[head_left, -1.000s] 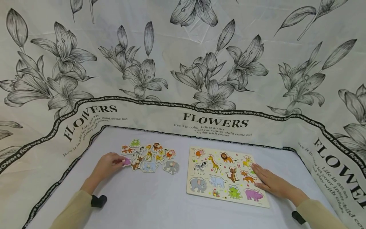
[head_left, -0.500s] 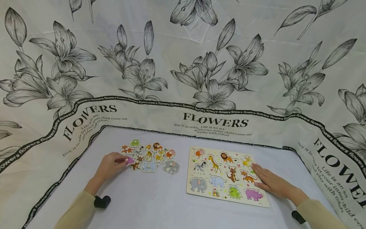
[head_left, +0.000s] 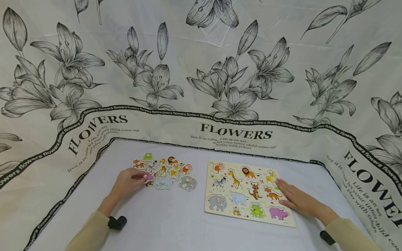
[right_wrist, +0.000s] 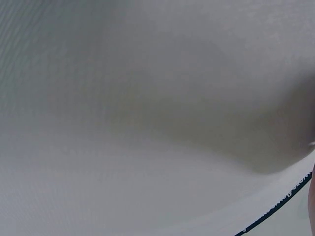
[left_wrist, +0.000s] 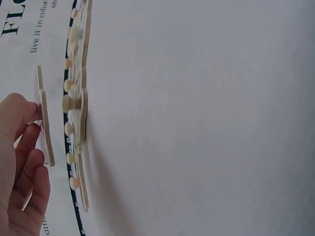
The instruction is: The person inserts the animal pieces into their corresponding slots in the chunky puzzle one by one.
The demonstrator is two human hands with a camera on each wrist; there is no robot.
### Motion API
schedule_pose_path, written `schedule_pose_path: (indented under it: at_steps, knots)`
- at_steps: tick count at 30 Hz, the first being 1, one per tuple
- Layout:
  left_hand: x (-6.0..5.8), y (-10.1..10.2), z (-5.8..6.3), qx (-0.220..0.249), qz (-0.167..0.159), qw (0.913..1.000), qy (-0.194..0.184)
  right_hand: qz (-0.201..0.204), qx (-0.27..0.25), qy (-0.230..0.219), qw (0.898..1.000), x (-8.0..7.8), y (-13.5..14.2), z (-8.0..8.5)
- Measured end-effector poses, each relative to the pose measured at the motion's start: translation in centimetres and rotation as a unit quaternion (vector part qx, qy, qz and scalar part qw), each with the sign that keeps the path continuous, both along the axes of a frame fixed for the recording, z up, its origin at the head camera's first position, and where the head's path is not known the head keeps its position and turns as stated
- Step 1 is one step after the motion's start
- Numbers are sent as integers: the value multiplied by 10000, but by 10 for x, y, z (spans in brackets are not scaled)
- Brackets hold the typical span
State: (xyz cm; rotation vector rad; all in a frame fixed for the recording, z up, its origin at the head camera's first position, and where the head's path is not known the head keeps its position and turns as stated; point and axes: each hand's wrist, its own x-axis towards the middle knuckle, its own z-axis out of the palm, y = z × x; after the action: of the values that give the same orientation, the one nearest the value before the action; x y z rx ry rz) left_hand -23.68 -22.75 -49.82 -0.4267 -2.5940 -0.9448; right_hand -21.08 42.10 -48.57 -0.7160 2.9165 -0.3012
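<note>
My left hand (head_left: 130,181) pinches a purple hippo puzzle piece (head_left: 148,177) by its knob. In the left wrist view, the piece (left_wrist: 45,123) is edge-on and raised above the table, with thumb and forefinger at its upper face. Beyond it lies a cluster of wooden animal pieces with knobs, among them a frog (head_left: 147,156), a giraffe (head_left: 163,168), a blue rhino (head_left: 162,183) and a grey elephant (head_left: 187,183). The hippo overlaps the kangaroo piece in the head view. My right hand (head_left: 299,200) rests with straight fingers on the right edge of the puzzle board (head_left: 230,165).
The board shows printed animals, including a matching purple hippo (head_left: 278,213) at its lower right corner. A white cloth (head_left: 176,219) covers the table. Behind it hangs a flower-printed curtain (head_left: 182,136) with a black lettered border. A black wrist mount (head_left: 117,223) sits at the left sleeve.
My left hand has lifted the hippo piece and carried it a little to the right, over the kangaroo piece. The right hand and the board stay where they were.
</note>
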Motion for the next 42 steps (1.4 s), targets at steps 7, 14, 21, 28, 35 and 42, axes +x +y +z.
schedule_pose_path:
  at_steps: [7,14,21,28,35,42]
  knots:
    - [3,16,1,84,-19,9999,-122,220,-32,312,9993,1,3,-5]
    - [5,27,1,132,-75,9997,-190,434,36,700,9966,2,5,-10]
    - [4,34,-1,141,-198,9996,-165,195,-82,330,9992,4,0,-4]
    - [2,44,2,202,-403,9990,-43,72,-27,26,10000,4,-2,1]
    - [-1,56,2,267,-707,9969,232,156,-95,111,9998,5,-3,4]
    - [2,72,5,466,-827,9952,216,135,-68,116,9998,4,-3,4]
